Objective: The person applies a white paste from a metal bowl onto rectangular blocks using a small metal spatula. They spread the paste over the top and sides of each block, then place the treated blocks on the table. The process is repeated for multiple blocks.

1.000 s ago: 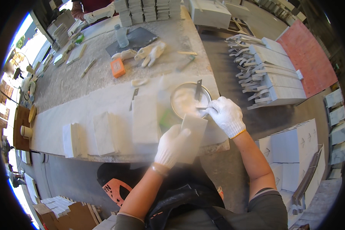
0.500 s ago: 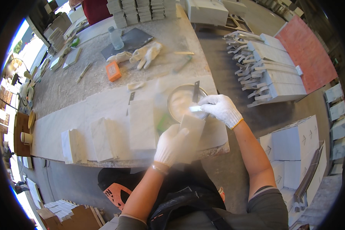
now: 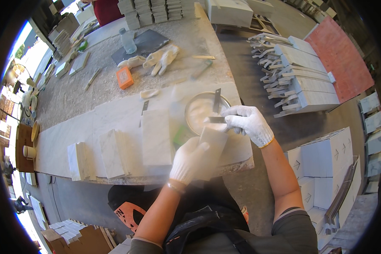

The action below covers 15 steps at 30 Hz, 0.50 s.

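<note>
In our left hand [image 3: 188, 161], grip clamped on a pale rectangular tile [image 3: 214, 144], near the table [image 3: 114, 95] edge. Our right hand [image 3: 249, 125] grips a flat scraper [image 3: 217, 120] (blade over white paste [image 3: 199, 111] in the round bowl [image 3: 186, 113]).

Big black letters stand on an orange patch [image 3: 130, 216] on the black cloth [image 3: 115, 195] near the person's lap. The small orange box [image 3: 125, 78] on the counter [image 3: 78, 99] has dark print, too tiny to read. Thin dark arrows [image 3: 297, 164] mark the white boards [image 3: 321, 158] at the right.
</note>
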Motion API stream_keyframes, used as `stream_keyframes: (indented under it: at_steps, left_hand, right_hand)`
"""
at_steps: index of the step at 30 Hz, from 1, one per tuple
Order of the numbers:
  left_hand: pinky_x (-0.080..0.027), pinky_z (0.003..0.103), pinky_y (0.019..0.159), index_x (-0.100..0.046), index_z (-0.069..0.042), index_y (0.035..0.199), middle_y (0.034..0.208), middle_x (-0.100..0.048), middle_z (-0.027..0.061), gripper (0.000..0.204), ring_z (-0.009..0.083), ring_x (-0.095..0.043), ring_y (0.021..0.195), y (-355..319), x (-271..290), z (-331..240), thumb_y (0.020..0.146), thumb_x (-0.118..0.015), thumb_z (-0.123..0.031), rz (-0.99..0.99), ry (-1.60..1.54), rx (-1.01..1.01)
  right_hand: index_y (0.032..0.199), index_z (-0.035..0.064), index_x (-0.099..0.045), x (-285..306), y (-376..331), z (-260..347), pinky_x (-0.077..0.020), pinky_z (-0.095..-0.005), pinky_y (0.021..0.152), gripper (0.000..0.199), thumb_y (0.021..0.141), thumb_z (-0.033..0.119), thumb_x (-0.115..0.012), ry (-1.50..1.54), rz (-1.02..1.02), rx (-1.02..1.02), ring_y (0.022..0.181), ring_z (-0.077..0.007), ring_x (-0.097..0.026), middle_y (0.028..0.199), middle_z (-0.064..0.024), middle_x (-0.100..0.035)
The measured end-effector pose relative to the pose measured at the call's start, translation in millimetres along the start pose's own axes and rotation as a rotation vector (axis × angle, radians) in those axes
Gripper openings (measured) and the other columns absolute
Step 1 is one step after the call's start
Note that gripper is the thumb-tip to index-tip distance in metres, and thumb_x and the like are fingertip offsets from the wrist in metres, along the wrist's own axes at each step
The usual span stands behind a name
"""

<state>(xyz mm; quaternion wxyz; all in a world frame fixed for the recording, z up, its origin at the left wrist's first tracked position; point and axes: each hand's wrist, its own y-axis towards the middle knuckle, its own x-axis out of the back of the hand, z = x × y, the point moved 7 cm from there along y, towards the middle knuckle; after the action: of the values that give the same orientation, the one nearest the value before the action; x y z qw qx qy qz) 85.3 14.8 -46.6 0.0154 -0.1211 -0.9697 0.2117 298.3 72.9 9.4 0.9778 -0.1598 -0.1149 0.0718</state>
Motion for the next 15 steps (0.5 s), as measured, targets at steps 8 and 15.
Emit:
stream_keyframes:
  at_steps: [8, 15]
  left_hand:
    - [-0.052, 0.033, 0.091, -0.067, 0.003, 0.129, 0.111, -0.074, 0.0105, 0.039, 0.0176, -0.067, 0.1, -1, 1, -2, 0.099, -0.067, -0.022, -0.024, 0.026, -0.031]
    - [-0.052, 0.029, 0.085, -0.07, 0.003, 0.122, 0.103, -0.071, 0.0039, 0.036, 0.0109, -0.061, 0.093, -1, 2, -2, 0.098, -0.068, -0.024, -0.048, 0.028, -0.085]
  right_hand:
    - [0.114, 0.0037, -0.08, -7, -9, 7, -0.0451, -0.0216, 0.059, 0.025, 0.094, 0.018, -0.075, 0.024, -0.037, 0.079, 0.067, -0.0052, -0.059, 0.086, -0.0014, -0.076]
    - [0.112, 0.0034, -0.081, -8, -16, 12, -0.0475, -0.0222, 0.063, 0.021, 0.094, 0.012, -0.075, -0.005, -0.066, 0.115, 0.071, -0.0045, -0.059, 0.092, -0.0001, -0.076]
